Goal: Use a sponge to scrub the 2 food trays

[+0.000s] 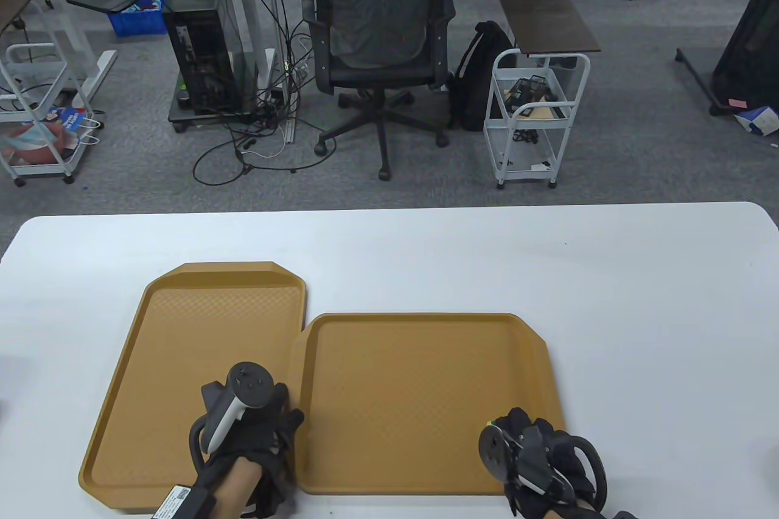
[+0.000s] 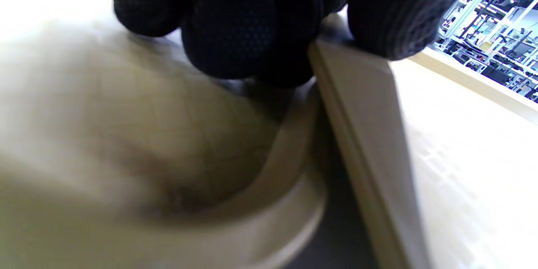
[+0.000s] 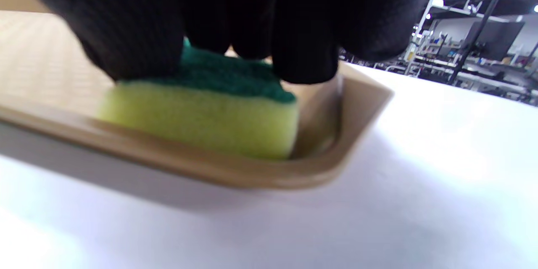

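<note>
Two tan food trays lie side by side on the white table: the left tray (image 1: 182,361) and the right tray (image 1: 426,397), whose left rim overlaps the left tray's edge. My left hand (image 1: 277,421) sits at that seam; in the left wrist view its fingertips (image 2: 235,38) straddle and pinch the right tray's rim (image 2: 357,105). My right hand (image 1: 532,449) is in the right tray's near right corner. There it grips a yellow sponge (image 3: 201,117), green scouring side up, resting on the tray floor against the rim (image 3: 260,176). The hand hides the sponge in the table view.
Bare white table (image 1: 657,324) stretches to the right of and behind the trays. Beyond the table's far edge stand an office chair (image 1: 380,38) and a white wire cart (image 1: 535,117) on the carpet.
</note>
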Motion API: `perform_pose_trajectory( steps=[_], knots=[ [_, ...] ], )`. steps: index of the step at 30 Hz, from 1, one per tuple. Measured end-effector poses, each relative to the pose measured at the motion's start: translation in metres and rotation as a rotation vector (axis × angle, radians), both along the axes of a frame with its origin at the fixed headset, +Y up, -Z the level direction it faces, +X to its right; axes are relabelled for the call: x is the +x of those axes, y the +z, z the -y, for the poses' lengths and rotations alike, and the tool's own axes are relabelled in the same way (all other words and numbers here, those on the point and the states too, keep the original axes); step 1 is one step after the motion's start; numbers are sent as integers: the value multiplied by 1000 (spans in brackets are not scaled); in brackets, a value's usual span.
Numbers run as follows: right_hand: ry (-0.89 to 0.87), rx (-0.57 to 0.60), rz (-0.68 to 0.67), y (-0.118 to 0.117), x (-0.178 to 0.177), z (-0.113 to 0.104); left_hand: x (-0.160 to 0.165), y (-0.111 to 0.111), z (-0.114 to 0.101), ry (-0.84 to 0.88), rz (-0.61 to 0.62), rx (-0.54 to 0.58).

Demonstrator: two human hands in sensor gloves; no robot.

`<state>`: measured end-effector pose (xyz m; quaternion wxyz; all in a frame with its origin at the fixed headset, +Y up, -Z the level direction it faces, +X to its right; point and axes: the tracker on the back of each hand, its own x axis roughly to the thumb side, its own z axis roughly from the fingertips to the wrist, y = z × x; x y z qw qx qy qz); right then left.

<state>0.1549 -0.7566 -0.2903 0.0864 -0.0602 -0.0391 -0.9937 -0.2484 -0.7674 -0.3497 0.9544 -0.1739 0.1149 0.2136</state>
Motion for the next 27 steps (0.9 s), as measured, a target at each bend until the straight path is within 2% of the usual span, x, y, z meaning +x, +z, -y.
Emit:
perform_pose_trajectory(
  steps=[8,14,22,27],
  knots=[
    [4,14,51,-16,6,1,0,0,0,0,0,0],
    [41,10,108,-52,0,3,0,0,0,0,0,0],
    [3,2,234,-101,-4,3,0,0,0,1,3,-1],
    [-7,26,276,-117,-6,6,1,0,0,1,3,-1]
  ],
)
